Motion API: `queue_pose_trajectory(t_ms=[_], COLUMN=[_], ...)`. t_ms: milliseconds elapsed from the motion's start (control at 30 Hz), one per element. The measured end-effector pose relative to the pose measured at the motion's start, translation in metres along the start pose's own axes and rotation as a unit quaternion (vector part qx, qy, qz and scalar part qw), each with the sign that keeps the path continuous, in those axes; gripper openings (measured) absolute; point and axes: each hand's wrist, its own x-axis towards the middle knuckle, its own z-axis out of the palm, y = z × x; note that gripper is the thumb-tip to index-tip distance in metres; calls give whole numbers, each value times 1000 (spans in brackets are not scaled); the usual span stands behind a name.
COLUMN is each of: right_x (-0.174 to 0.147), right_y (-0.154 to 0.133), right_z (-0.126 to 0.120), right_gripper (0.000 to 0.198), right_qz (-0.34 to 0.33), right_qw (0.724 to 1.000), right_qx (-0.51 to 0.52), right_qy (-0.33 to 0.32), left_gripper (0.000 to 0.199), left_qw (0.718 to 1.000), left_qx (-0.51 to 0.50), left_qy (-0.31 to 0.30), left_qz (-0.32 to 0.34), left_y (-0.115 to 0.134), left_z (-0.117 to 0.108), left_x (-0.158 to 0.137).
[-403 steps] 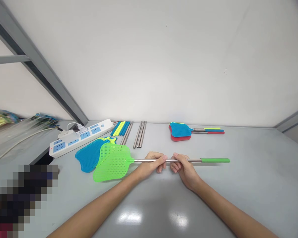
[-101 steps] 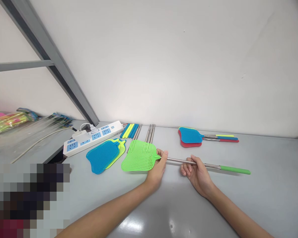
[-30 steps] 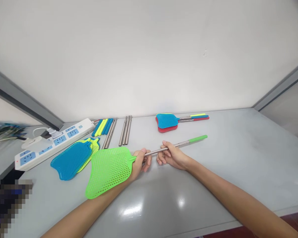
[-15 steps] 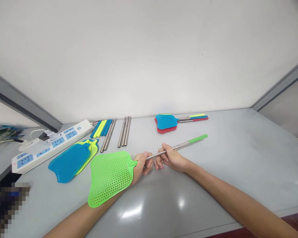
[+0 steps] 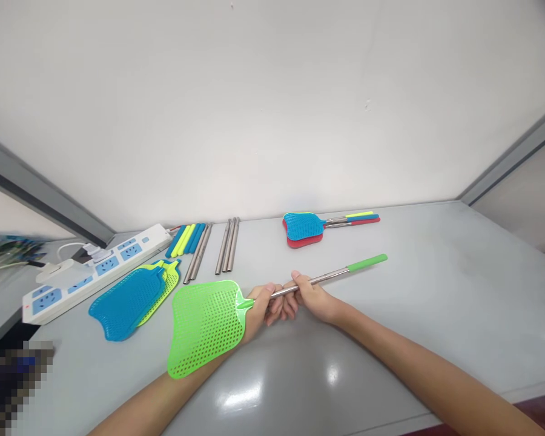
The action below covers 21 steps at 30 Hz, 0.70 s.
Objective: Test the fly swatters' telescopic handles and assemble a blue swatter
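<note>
Holds the green swatter [image 5: 208, 325] at frame centre in closed grip, with left hand [image 5: 258, 310] by the neck and right hand [image 5: 317, 298] along the shaft; looks fully joined; leaves loose heads [image 5: 129, 303], metal tubes [image 5: 229, 245] and coloured sleeves [image 5: 186, 240] at left, seemingly unjoined; likely done with stacked swatters [image 5: 302, 226], upper centre; has room at right, from lower-right desk edge [image 5: 533, 389] to wall [image 5: 254, 109].

"What are the hands holding?"
"A green fly swatter [image 5: 204, 330]. The left hand [image 5: 260, 307] has its grip on the metal shaft [image 5: 329, 277] beside the head; the right hand [image 5: 317, 298] holds farther along, close by."
"And on the counter [image 5: 436, 303]?"
"Blue and yellow swatter heads [image 5: 127, 303] beside a power strip [image 5: 106, 266], coloured handle sleeves [image 5: 186, 240], metal rods [image 5: 229, 245], and stacked fly swatters [image 5: 303, 226], a blue one over red."
</note>
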Motion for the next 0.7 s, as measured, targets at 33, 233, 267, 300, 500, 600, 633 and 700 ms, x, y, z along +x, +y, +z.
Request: queue_pose_trajectory(t_ms=[33, 233, 267, 300, 500, 600, 633, 700], right_x=[1, 3, 3, 3, 2, 3, 3, 3], right_y=[0, -1, -2, -2, -6, -8, -9, -9], right_z=[0, 0, 0, 0, 0, 0, 1, 1], right_gripper=[57, 57, 55, 54, 47, 44, 43, 41], right_qz=[0, 14, 17, 20, 25, 28, 28, 27], right_qw=[1000, 1000, 999, 1000, 999, 997, 996, 994], right_qx=[7, 27, 25, 22, 37, 78, 88, 102], right_qy=[-3, -7, -7, -6, 2, 4, 7, 15], left_gripper=[45, 46, 46, 46, 39, 39, 39, 40], left_qw=[1000, 999, 999, 1000, 1000, 999, 999, 999], left_qx=[0, -44, -35, -22, -12, -46, -51, -52], left_qy=[2, -4, -8, -12, -23, -18, -13, -1], left_qz=[-4, 0, 2, 5, 7, 2, 3, 3], left_y=[-1, -2, -1, 1, 7, 6, 5, 4], left_z=[-1, -5, -4, -4, -4, -6, -7, -8], left_x=[1, 7, 7, 7, 7, 8, 9, 9])
